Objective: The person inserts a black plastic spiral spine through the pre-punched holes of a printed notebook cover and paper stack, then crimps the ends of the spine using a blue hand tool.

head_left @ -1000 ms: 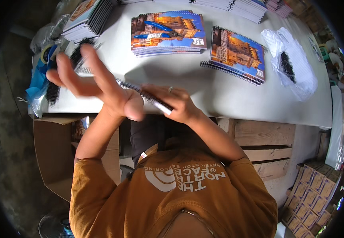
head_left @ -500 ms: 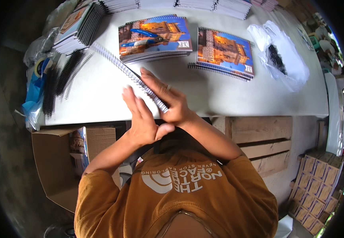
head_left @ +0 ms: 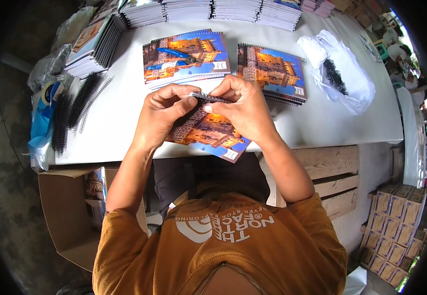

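A notebook (head_left: 208, 133) with an orange building on its blue cover lies at the near edge of the white table (head_left: 125, 118). A black spiral coil (head_left: 212, 97) runs along the notebook's far edge. My left hand (head_left: 160, 117) pinches the coil's left part between thumb and fingers. My right hand (head_left: 242, 107) grips the coil's right part, its fingertips meeting the left hand's. Both hands cover the upper half of the cover.
Two stacks of like notebooks (head_left: 272, 71) lie beyond my hands, one with blue pliers (head_left: 174, 54) on top. More stacks line the far edge. Loose black coils (head_left: 70, 114) lie left, a white bag (head_left: 344, 69) of coils right. A cardboard box (head_left: 61, 216) stands below left.
My hands held a long coil in the air, left palm open. Now they are down on a notebook at the table's near edge, both pinching the coil along it.
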Available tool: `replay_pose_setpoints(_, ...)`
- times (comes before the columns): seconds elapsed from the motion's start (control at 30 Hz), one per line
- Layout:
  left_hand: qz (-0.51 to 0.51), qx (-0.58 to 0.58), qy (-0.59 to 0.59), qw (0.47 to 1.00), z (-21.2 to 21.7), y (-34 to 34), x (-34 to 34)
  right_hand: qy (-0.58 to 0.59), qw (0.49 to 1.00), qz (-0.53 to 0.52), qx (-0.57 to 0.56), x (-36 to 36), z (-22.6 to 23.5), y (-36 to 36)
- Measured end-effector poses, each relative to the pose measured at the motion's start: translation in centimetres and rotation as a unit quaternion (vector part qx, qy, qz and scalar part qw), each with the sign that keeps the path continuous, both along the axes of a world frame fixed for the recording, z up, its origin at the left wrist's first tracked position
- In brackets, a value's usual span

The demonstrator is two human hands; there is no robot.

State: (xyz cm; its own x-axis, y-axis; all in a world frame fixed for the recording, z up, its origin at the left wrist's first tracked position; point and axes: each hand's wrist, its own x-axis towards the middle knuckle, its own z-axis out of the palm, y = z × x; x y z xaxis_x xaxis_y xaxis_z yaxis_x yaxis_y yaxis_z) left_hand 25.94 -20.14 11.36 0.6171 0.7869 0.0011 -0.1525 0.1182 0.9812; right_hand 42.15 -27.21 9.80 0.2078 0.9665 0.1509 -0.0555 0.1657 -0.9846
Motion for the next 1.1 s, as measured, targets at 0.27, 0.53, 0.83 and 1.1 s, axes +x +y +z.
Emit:
replay_pose_setpoints(0.27, -0.148, 0.153, 0.035, 0.976, 0.6, 3.5, 0.8, -0.228, 0.965, -0.117, 0.061, -1.1, 1.6, -1.2)
replay_pose_setpoints(0.53, 0.067, 0.524, 0.174, 0.831, 1.3, 7.5, 3.6, -0.117, 0.836, -0.505, 0.182, 11.2, -1.2, -1.2)
replay_pose_setpoints(0.83, 0.105, 0.672, 0.382, 0.626, -7.5, 7.5, 3.9, -0.397, 0.776, -0.389, -0.298, 11.1, -3.9, -3.0)
replay_pose_setpoints(1.1, 0.114, 0.658, 0.355, 0.654, -7.1, 7.8, 4.3, -0.44, 0.818, -0.328, -0.171, 12.8, -4.8, -5.7)
